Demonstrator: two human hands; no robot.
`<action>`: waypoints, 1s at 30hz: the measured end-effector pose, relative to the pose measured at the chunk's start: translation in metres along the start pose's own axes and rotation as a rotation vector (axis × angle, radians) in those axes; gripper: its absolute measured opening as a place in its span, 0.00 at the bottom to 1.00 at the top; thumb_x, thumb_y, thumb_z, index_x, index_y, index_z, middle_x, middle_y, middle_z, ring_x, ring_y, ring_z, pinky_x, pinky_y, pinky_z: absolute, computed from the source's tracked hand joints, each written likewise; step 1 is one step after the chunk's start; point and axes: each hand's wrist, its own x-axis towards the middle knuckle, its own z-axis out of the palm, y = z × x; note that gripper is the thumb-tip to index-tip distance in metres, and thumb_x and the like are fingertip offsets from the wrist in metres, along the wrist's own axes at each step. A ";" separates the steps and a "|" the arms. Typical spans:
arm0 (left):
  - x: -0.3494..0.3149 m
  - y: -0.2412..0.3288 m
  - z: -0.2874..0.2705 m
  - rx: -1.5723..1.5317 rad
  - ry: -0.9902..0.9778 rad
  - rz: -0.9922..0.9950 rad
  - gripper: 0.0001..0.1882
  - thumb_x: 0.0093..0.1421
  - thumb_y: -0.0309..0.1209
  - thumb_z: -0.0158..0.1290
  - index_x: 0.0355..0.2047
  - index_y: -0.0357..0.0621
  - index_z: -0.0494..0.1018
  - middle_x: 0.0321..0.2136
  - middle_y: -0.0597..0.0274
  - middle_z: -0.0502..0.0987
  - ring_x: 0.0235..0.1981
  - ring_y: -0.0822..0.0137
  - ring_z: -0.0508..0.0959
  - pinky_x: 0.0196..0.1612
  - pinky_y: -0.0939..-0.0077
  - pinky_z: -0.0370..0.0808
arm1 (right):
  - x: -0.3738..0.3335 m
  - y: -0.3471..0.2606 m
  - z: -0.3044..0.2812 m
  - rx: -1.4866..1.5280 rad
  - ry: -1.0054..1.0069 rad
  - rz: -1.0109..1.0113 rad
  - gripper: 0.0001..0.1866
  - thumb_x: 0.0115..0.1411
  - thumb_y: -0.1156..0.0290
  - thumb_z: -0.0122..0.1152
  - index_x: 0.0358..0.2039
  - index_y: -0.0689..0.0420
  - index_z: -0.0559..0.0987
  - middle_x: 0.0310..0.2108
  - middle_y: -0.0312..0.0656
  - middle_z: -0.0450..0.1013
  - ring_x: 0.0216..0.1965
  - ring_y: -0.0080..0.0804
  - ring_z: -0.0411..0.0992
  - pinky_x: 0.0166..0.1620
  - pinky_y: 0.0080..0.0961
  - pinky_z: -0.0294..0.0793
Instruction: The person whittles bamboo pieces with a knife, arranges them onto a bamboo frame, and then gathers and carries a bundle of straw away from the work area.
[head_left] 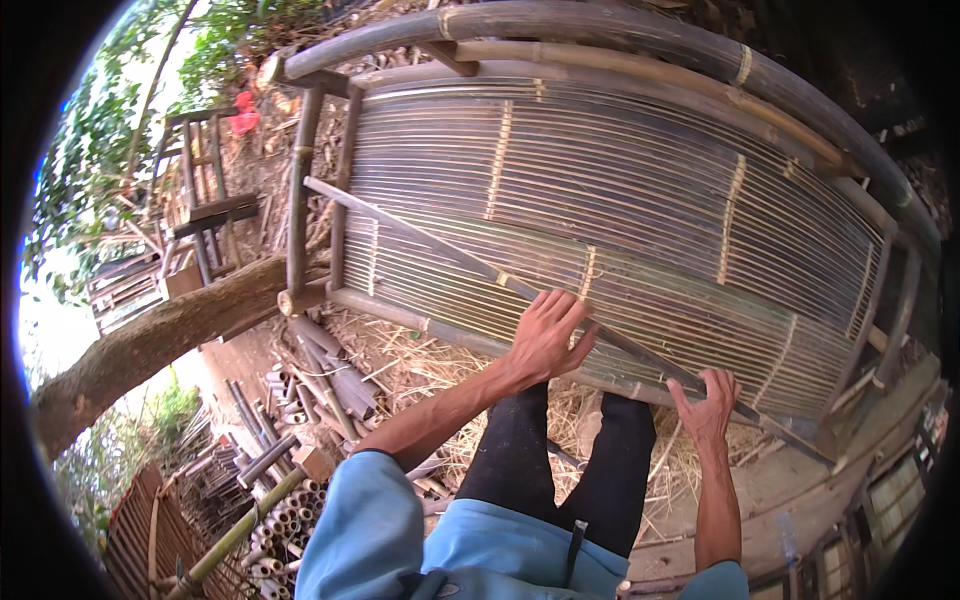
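A long, thin dark bamboo pole [445,247] lies slantwise over a slatted bamboo bench [620,376], from its left end frame to its near right corner. My left hand [548,338] is closed on this pole near its middle, the back of the hand up. Farther right along the same pole, my right hand [706,405] grips it between thumb and fingers. The undersides of both hands are hidden. Beneath the pole, the split-bamboo slats [620,180] run lengthwise, crossed by pale bands.
A thick bamboo rail [600,22] bounds the bench's far side. At left, a tree trunk [170,340] slants toward the bench's corner post [303,190]. Cut bamboo tubes [290,520] are heaped at lower left, with straw [450,375] by my legs. A plank [780,515] lies at right.
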 end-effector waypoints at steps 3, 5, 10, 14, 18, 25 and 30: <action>0.039 -0.005 0.022 0.060 0.028 -0.164 0.23 0.53 0.31 0.62 0.47 0.34 0.71 0.38 0.49 0.73 0.41 0.50 0.73 0.44 0.58 0.71 | 0.009 -0.013 -0.013 -0.014 -0.005 -0.055 0.23 0.49 0.52 0.75 0.32 0.59 0.77 0.34 0.46 0.71 0.42 0.48 0.67 0.50 0.44 0.62; 0.056 -0.012 0.038 0.082 0.029 -0.184 0.27 0.54 0.33 0.62 0.52 0.33 0.68 0.41 0.46 0.72 0.43 0.48 0.72 0.46 0.57 0.70 | 0.013 -0.013 -0.015 -0.044 -0.011 -0.081 0.23 0.51 0.52 0.74 0.32 0.59 0.77 0.35 0.47 0.70 0.42 0.48 0.67 0.50 0.46 0.61; 0.081 -0.058 0.083 0.179 -0.078 -0.212 0.46 0.53 0.41 0.62 0.67 0.31 0.55 0.61 0.36 0.63 0.65 0.40 0.62 0.66 0.50 0.61 | 0.009 0.015 0.003 -0.034 -0.027 -0.094 0.23 0.52 0.51 0.73 0.31 0.59 0.76 0.36 0.48 0.69 0.44 0.48 0.66 0.51 0.48 0.60; 0.091 -0.081 0.100 0.199 -0.209 -0.310 0.53 0.52 0.46 0.62 0.71 0.34 0.49 0.67 0.34 0.56 0.71 0.38 0.52 0.72 0.48 0.52 | 0.014 0.033 0.014 -0.001 -0.131 -0.011 0.24 0.53 0.50 0.72 0.31 0.59 0.76 0.38 0.47 0.69 0.45 0.48 0.65 0.52 0.50 0.59; 0.108 -0.089 0.103 0.220 -0.356 -0.366 0.54 0.53 0.47 0.62 0.72 0.36 0.47 0.70 0.34 0.51 0.73 0.41 0.50 0.73 0.47 0.49 | 0.047 0.051 0.019 -0.045 -0.050 0.029 0.20 0.56 0.56 0.70 0.36 0.61 0.80 0.39 0.49 0.70 0.47 0.52 0.66 0.52 0.53 0.61; 0.086 -0.116 0.115 0.227 -0.216 -0.276 0.54 0.53 0.44 0.62 0.73 0.40 0.46 0.70 0.36 0.50 0.73 0.42 0.47 0.74 0.46 0.46 | 0.214 0.023 0.040 0.104 0.095 -0.020 0.16 0.56 0.59 0.73 0.32 0.58 0.79 0.30 0.43 0.75 0.38 0.43 0.72 0.44 0.41 0.70; 0.093 -0.114 0.120 0.188 -0.201 -0.223 0.52 0.53 0.45 0.60 0.72 0.38 0.47 0.70 0.36 0.50 0.73 0.41 0.47 0.74 0.45 0.44 | 0.278 0.006 0.053 0.065 0.075 0.038 0.20 0.50 0.56 0.78 0.31 0.57 0.80 0.29 0.41 0.75 0.36 0.40 0.73 0.42 0.40 0.72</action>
